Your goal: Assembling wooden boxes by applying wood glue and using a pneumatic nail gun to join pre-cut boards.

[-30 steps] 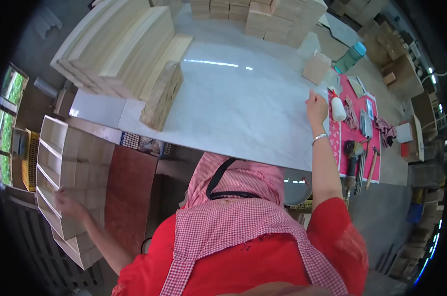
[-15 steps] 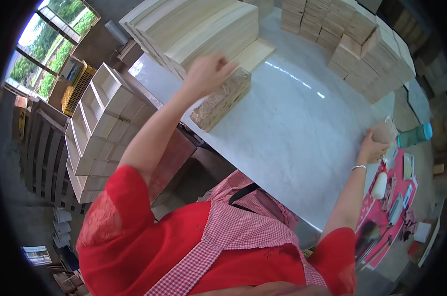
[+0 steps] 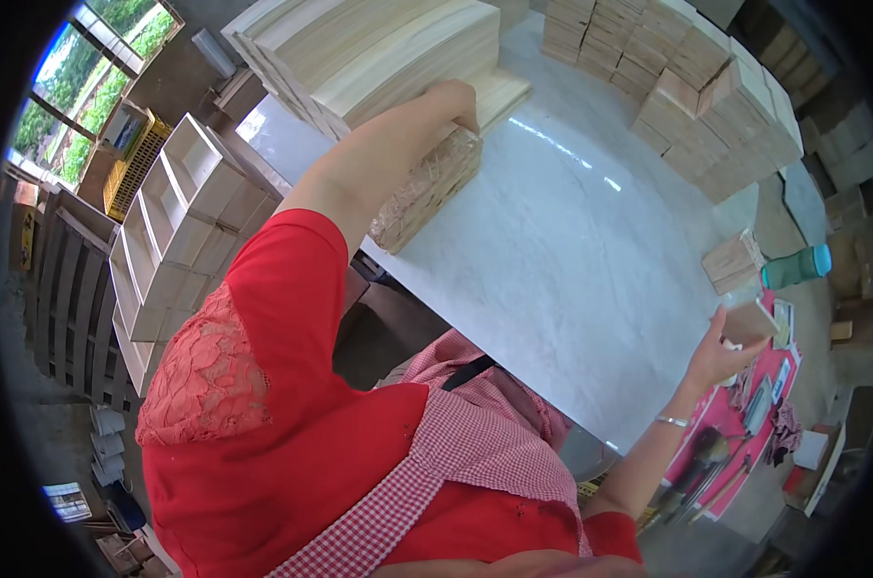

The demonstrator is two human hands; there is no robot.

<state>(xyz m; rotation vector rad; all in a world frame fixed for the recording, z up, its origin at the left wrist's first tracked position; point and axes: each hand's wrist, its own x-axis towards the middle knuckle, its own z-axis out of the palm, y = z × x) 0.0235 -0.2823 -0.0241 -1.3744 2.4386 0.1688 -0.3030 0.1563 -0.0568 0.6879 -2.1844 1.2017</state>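
Note:
My right hand (image 3: 723,354), at the table's right side, grips a small flat wooden piece (image 3: 752,324) by its near side. Just beyond it stands a short stack of similar wooden pieces (image 3: 732,262). My left arm reaches across a plastic-wrapped bundle of wood pieces (image 3: 425,200) on the table's left part. At the bundle's far end, my left hand (image 3: 458,100) bends downward beside the pale wooden boards (image 3: 398,72). Its fingers are mostly hidden, so I cannot tell whether they hold anything.
Stacked wooden blocks (image 3: 716,116) line the far right of the glossy white table (image 3: 552,260). A teal bottle (image 3: 797,267) lies by the right edge, near a pink mat (image 3: 744,462) with brushes and tools. Pale compartmented wooden boxes (image 3: 171,226) are piled at the left.
My left hand has reached farther forward and right, past the wrapped bundle's end. My right hand has drawn nearer from the small stack, bringing a flat wooden piece away.

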